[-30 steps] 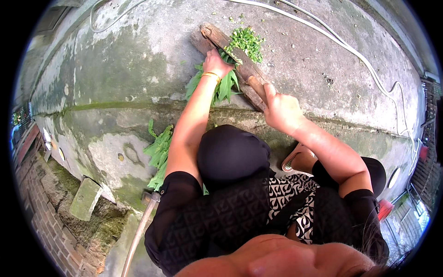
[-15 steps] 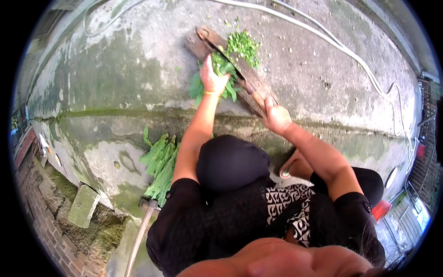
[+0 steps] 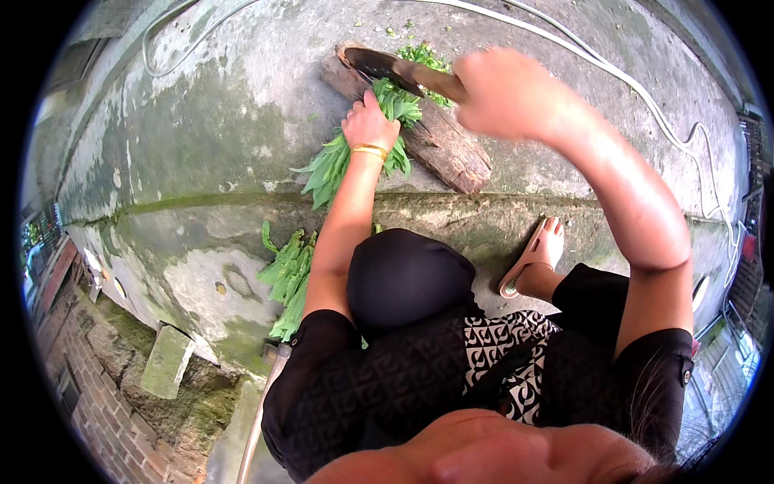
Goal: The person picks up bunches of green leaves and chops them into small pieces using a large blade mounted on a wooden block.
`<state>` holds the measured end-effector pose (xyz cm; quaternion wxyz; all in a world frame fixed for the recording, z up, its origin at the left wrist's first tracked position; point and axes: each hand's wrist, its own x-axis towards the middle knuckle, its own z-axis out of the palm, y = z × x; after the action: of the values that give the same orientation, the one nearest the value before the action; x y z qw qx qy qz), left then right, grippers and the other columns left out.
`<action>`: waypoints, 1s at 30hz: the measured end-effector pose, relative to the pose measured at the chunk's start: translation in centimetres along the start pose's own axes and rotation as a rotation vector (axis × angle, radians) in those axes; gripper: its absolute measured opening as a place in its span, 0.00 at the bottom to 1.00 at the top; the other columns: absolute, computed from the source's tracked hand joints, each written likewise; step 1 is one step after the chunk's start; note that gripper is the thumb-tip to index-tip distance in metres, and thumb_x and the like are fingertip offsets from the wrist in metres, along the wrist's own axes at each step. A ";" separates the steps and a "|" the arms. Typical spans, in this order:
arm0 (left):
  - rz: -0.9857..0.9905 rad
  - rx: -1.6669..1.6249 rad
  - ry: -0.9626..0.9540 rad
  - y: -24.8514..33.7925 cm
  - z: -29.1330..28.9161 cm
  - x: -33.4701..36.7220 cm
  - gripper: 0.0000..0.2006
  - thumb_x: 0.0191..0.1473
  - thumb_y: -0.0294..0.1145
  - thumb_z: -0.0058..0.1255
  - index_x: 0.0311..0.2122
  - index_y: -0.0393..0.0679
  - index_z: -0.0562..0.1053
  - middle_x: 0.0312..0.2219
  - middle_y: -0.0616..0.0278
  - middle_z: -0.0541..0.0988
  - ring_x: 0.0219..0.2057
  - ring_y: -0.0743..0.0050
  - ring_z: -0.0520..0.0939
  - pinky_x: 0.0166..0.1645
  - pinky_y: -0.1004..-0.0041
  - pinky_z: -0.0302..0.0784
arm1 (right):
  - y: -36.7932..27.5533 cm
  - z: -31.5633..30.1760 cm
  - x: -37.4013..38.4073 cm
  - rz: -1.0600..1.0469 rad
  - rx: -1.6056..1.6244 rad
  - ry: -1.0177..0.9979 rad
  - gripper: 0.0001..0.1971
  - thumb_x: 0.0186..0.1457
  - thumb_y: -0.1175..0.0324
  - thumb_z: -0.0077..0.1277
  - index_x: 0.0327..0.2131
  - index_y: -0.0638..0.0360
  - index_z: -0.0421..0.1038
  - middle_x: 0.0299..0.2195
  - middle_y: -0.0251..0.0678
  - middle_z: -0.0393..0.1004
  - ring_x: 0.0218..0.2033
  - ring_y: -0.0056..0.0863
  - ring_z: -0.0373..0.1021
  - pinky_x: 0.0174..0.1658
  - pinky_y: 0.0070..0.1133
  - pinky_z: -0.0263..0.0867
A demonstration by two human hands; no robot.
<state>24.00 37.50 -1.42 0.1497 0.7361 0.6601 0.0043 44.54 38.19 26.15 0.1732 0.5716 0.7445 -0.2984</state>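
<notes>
Brown weathered wood, one plank (image 3: 451,153): laid slantwise on stained concrete (image 3: 242,113). I judge its surface uneven; a blow near one end might rock it.

Green leaves, one bunch (image 3: 395,103): lying across the plank, leafy ends spilling off the near side. My wearer's left hand (image 3: 370,127) grasps and presses it. A slack grip could let the leaves fan apart, leaving ragged pieces.

Knife (image 3: 375,63), one, dark-bladed, wooden-handled: right hand (image 3: 508,93) clenched round the handle, blade over the plank's far part. Its exact clearance I cannot tell from here. Chief hazard: the left fingers sit near the blade; a stroke angled inward, or a shifting bunch, could bring the edge onto them.

Chopped greens (image 3: 423,55), one heap: beyond the plank, on the concrete. Grit could mix in.

Sandalled foot (image 3: 536,258), one: near the plank's near end, exposed should the handle slip loose.
</notes>
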 end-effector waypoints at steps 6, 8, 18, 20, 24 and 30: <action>-0.054 0.019 0.020 -0.8 0.4 1.4 0.41 0.36 0.46 0.68 0.56 0.42 0.65 0.42 0.44 0.78 0.44 0.45 0.81 0.49 0.53 0.76 | -0.1 5.1 -0.5 -0.031 0.060 0.137 0.31 0.46 0.73 0.48 0.59 0.60 0.63 0.30 0.52 0.78 0.35 0.51 0.77 0.41 0.40 0.75; -0.052 -0.013 0.046 -0.7 1.0 0.6 0.42 0.35 0.45 0.68 0.57 0.42 0.64 0.42 0.44 0.78 0.44 0.44 0.81 0.49 0.52 0.76 | 1.6 14.4 -2.5 0.094 0.370 0.115 0.23 0.46 0.75 0.49 0.49 0.68 0.63 0.31 0.56 0.77 0.36 0.53 0.77 0.41 0.41 0.74; -0.008 -0.224 0.129 0.2 2.1 -1.2 0.43 0.35 0.41 0.70 0.58 0.42 0.63 0.41 0.44 0.78 0.43 0.42 0.80 0.47 0.51 0.75 | 2.5 12.2 -2.2 0.210 0.244 0.058 0.17 0.52 0.72 0.48 0.46 0.62 0.64 0.30 0.57 0.77 0.35 0.54 0.76 0.43 0.42 0.72; -0.060 -0.131 0.015 0.7 1.6 -0.7 0.42 0.37 0.44 0.67 0.58 0.40 0.63 0.43 0.41 0.78 0.45 0.41 0.80 0.51 0.53 0.76 | 1.3 5.8 -2.2 0.052 0.217 0.289 0.12 0.52 0.70 0.48 0.41 0.61 0.70 0.28 0.53 0.77 0.33 0.53 0.76 0.41 0.42 0.72; -0.102 -0.033 -0.093 1.2 0.0 2.3 0.38 0.38 0.45 0.66 0.53 0.37 0.66 0.42 0.40 0.78 0.46 0.41 0.80 0.51 0.54 0.76 | -1.1 1.0 0.6 -0.016 0.092 0.383 0.16 0.51 0.69 0.49 0.44 0.53 0.79 0.26 0.51 0.78 0.33 0.47 0.78 0.39 0.38 0.74; -0.051 -0.043 0.081 -0.4 2.3 2.2 0.28 0.37 0.36 0.63 0.46 0.39 0.68 0.41 0.44 0.78 0.45 0.44 0.80 0.51 0.51 0.75 | 1.8 21.5 -3.8 0.144 0.332 0.314 0.22 0.45 0.76 0.49 0.47 0.64 0.60 0.29 0.54 0.77 0.29 0.50 0.77 0.33 0.42 0.73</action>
<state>24.38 39.14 -4.11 0.1387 0.7149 0.6839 0.0444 45.61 21.86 11.62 -0.0202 0.6833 0.6603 -0.3109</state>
